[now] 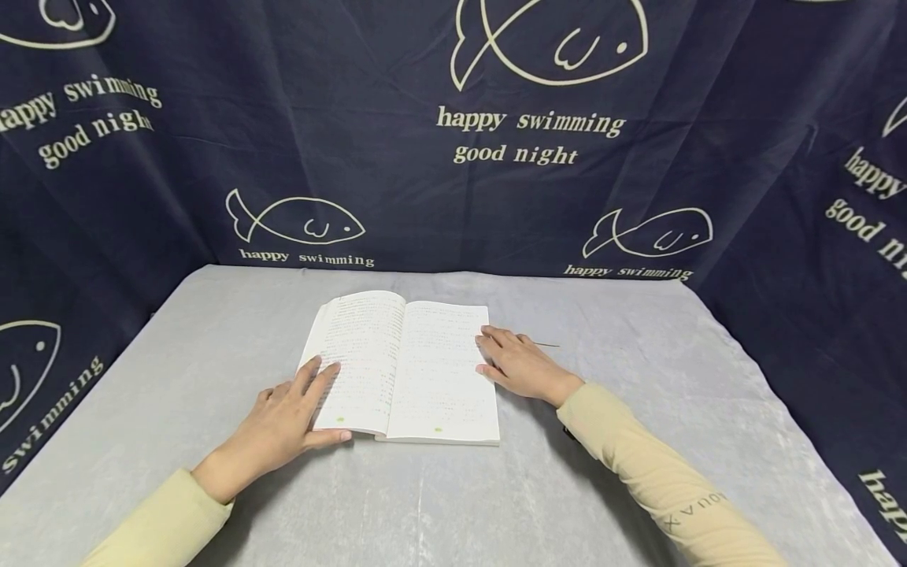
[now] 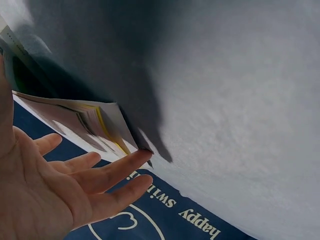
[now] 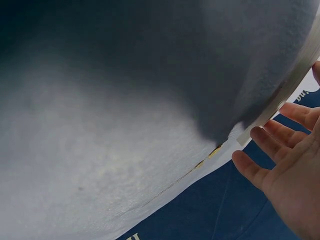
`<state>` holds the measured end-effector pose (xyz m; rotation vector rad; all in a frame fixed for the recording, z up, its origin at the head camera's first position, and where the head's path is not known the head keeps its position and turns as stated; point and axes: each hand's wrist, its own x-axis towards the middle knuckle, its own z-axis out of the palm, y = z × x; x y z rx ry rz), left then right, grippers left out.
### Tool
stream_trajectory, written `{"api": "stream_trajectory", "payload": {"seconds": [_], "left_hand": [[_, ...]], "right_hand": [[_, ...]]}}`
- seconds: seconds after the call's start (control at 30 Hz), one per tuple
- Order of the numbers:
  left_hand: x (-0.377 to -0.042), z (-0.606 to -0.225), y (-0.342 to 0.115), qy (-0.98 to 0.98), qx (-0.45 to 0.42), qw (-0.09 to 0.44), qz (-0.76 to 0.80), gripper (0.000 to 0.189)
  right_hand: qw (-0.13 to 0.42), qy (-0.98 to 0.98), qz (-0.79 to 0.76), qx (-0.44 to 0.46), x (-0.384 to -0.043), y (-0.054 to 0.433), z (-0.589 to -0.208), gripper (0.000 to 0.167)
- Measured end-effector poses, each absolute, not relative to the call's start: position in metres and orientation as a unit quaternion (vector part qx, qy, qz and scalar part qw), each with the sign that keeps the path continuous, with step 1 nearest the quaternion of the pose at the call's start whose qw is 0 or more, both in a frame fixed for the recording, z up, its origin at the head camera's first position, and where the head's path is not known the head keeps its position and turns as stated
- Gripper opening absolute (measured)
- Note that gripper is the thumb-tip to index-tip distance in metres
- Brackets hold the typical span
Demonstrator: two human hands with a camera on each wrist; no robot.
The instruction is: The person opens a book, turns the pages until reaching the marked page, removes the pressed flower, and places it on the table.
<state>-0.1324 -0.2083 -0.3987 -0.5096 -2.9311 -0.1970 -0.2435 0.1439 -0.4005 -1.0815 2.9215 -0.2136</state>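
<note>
An open paperback book (image 1: pixel 446 378) lies on the grey cloth, its pages covered in faint lines of print. My left hand (image 1: pixel 279 417) rests at the left page's lower outer edge, fingers spread, thumb by the bottom edge. In the left wrist view, the fingers of that hand (image 2: pixel 90 185) reach along the book's page edges (image 2: pixel 95 122). My right hand (image 1: pixel 520 366) touches the right page's outer edge with its fingertips. Seen from the right wrist, its fingers (image 3: pixel 270 145) are loosely extended by the page block (image 3: pixel 285 92). Beyond it lies a thin stick (image 3: pixel 200 164) with golden parts, partly hidden in the head view.
A grey cloth (image 1: pixel 638 346) covers the table. Dark blue curtains (image 1: pixel 411 181) with fish drawings and lettering hang behind it and on both sides. The thin stick lies just right of the book. Something small and dark (image 1: pixel 569 433) shows under the right cuff.
</note>
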Motion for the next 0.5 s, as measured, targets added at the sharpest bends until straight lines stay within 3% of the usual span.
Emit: {"api": "stream_trajectory", "payload": {"seconds": [0.5], "left_hand": [[-0.1366, -0.3985, -0.2117, -0.976, -0.171, 0.088, -0.099, 0.090]], "right_hand": [[0.012, 0.936, -0.068, -0.345, -0.2444, 0.1446, -0.3993, 0.054]]}}
